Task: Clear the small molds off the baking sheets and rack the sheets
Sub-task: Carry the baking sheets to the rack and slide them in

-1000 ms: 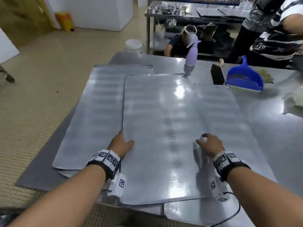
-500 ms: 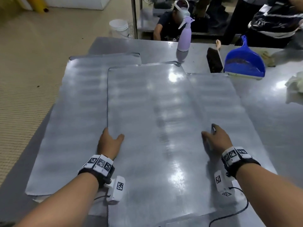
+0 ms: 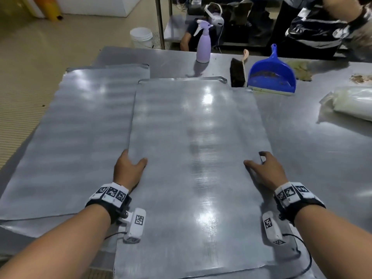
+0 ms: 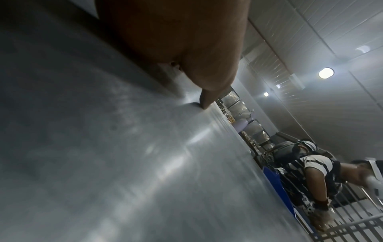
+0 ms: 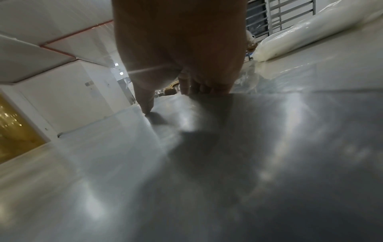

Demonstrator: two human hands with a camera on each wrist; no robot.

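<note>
A large bare metal baking sheet (image 3: 193,158) lies on top of other sheets in the middle of the steel table (image 3: 322,158). My left hand (image 3: 128,170) grips its left edge and my right hand (image 3: 263,168) grips its right edge, thumbs on top. In the right wrist view the thumb (image 5: 145,104) presses the top of the sheet (image 5: 207,163) while the fingers (image 5: 203,88) curl over its edge. In the left wrist view only the thumb (image 4: 205,103) shows, touching the sheet (image 4: 103,163). Another sheet (image 3: 80,127) lies to the left, partly under the top one. No small molds are in view.
At the table's far side stand a lilac spray bottle (image 3: 203,47), a brush (image 3: 237,73) and a blue dustpan (image 3: 271,75), with crumbs (image 3: 300,71) beside it. A plastic bag (image 3: 354,103) lies at the right. People (image 3: 314,31) work beyond the table. A white bucket (image 3: 142,37) stands on the floor.
The top sheet has slid toward me and turned square to the table edge. Both hands have stayed on its side edges.
</note>
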